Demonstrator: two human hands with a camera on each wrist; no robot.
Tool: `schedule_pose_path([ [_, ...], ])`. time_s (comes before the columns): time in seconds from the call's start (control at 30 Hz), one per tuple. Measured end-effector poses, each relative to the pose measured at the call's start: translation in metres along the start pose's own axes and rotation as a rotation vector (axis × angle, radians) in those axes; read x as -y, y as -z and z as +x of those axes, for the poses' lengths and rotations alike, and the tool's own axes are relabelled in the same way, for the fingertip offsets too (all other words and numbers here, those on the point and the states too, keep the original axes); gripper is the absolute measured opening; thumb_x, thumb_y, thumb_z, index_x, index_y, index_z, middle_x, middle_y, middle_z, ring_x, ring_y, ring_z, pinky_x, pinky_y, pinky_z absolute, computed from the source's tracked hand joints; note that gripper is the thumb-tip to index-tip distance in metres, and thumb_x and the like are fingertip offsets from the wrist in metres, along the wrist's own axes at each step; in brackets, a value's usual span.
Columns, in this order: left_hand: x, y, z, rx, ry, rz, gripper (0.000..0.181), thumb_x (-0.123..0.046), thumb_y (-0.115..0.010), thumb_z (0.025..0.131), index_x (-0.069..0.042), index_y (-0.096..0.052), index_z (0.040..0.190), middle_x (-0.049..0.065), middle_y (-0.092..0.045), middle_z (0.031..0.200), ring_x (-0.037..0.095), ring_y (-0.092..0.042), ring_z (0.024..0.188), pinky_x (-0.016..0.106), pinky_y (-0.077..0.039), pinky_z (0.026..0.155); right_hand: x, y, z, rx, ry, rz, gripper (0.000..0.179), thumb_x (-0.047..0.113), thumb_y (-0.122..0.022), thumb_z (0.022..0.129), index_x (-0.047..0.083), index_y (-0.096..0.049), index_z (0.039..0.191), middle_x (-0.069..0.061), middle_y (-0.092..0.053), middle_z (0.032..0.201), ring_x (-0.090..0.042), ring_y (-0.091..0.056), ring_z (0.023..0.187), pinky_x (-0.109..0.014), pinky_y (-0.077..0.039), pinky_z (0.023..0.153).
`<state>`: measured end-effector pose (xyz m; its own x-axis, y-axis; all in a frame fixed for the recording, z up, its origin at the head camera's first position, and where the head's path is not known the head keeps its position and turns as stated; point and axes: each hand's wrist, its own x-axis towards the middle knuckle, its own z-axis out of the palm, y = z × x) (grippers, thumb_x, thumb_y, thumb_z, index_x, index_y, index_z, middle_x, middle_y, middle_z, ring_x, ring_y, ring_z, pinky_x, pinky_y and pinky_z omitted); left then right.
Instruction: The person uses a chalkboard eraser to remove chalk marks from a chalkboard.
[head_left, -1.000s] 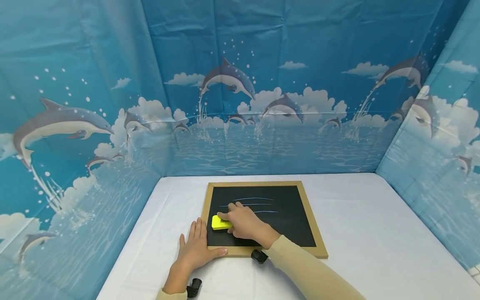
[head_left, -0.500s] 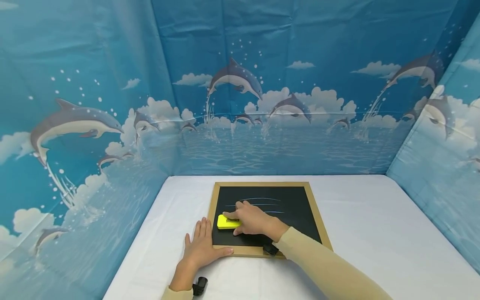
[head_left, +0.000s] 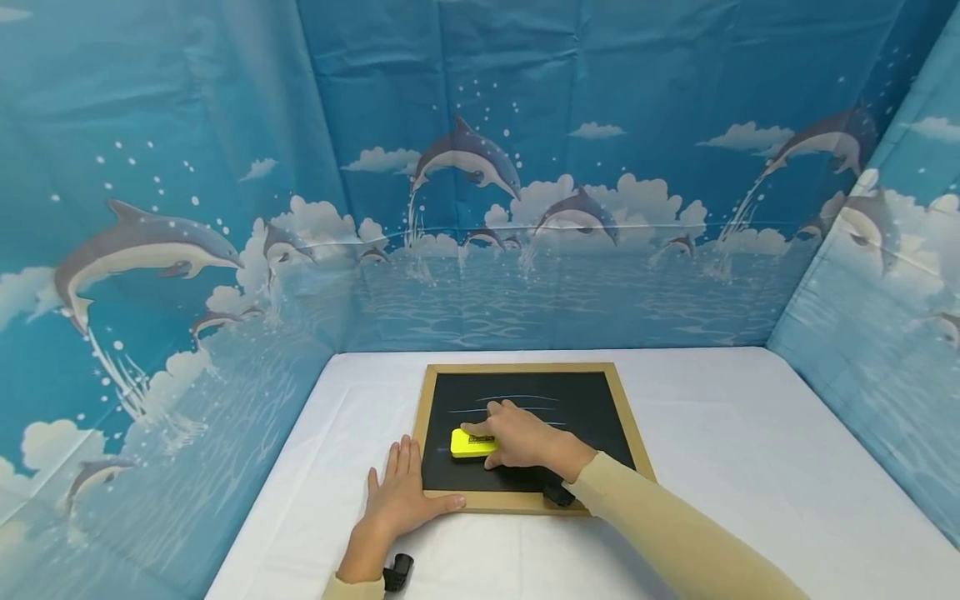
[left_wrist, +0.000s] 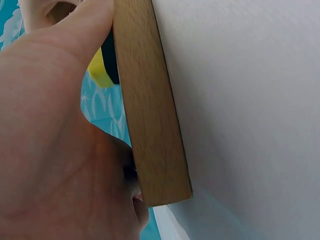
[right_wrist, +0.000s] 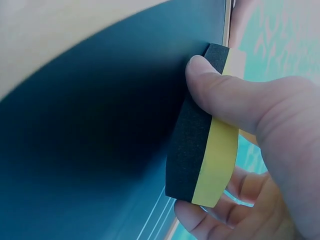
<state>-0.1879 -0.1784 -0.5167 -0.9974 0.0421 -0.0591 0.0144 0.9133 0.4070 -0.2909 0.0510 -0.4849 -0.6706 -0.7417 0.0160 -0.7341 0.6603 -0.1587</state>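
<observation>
A chalkboard (head_left: pixel 592 408) in a light wooden frame lies on the white-covered table, with several pale blue chalk lines (head_left: pixel 517 397) across its upper part. My right hand (head_left: pixel 528 437) grips a yellow-and-black board eraser (head_left: pixel 463 444) near the board's left side. In the right wrist view, the thumb presses one side of the eraser (right_wrist: pixel 217 160) and fingertips hold the other. My left hand (head_left: pixel 401 496) rests at the near left corner, fingers straight along the left edge and thumb on the near edge. The left wrist view shows its palm (left_wrist: pixel 50 130) beside the wooden frame (left_wrist: pixel 150 115).
White cloth (head_left: pixel 720 433) covers the table around the board. Blue dolphin-printed curtains (head_left: pixel 570 292) stand at the back and both sides. A small black wrist camera (head_left: pixel 398 573) sits on the left wrist, another (head_left: pixel 558 494) on the right.
The right hand has slid the eraser rightward across the board. A faint chalk trace shows left of the eraser now. The left hand keeps its place at the corner; the head view has shifted slightly.
</observation>
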Motion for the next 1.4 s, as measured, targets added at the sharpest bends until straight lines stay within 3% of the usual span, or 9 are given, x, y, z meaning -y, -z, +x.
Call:
schedule_pose_path([
  [0.53,0.004,0.000,0.003,-0.010,-0.011,-0.025,0.135,-0.082,-0.070,0.069,0.006,-0.018,0.158,0.024,-0.011,0.165,0.042,-0.007,0.152,0.076,-0.004,0.109,-0.036,0.012,-0.050,-0.009,-0.088,-0.057,0.076,0.039,-0.088,0.078,0.031,-0.055,0.147,-0.004,-0.056,0.100,-0.019,-0.048,0.085,-0.034,-0.050,0.075],
  [1.13,0.002,0.002,0.000,-0.005,-0.032,-0.029,0.135,-0.080,-0.070,0.070,0.006,-0.016,0.158,0.025,-0.010,0.165,0.043,-0.008,0.151,0.075,-0.007,0.109,-0.067,0.028,-0.106,0.026,-0.146,-0.098,0.074,0.031,-0.091,0.076,0.025,-0.060,0.143,-0.002,-0.053,0.094,-0.019,-0.042,0.079,-0.034,-0.044,0.067],
  [1.4,0.002,0.001,0.000,-0.004,-0.030,-0.026,0.135,-0.081,-0.070,0.070,0.006,-0.017,0.158,0.025,-0.010,0.165,0.043,-0.008,0.151,0.075,-0.007,0.109,-0.079,0.039,-0.135,0.052,-0.209,-0.169,0.071,0.025,-0.091,0.074,0.022,-0.063,0.140,-0.008,-0.056,0.097,-0.023,-0.047,0.082,-0.037,-0.052,0.068],
])
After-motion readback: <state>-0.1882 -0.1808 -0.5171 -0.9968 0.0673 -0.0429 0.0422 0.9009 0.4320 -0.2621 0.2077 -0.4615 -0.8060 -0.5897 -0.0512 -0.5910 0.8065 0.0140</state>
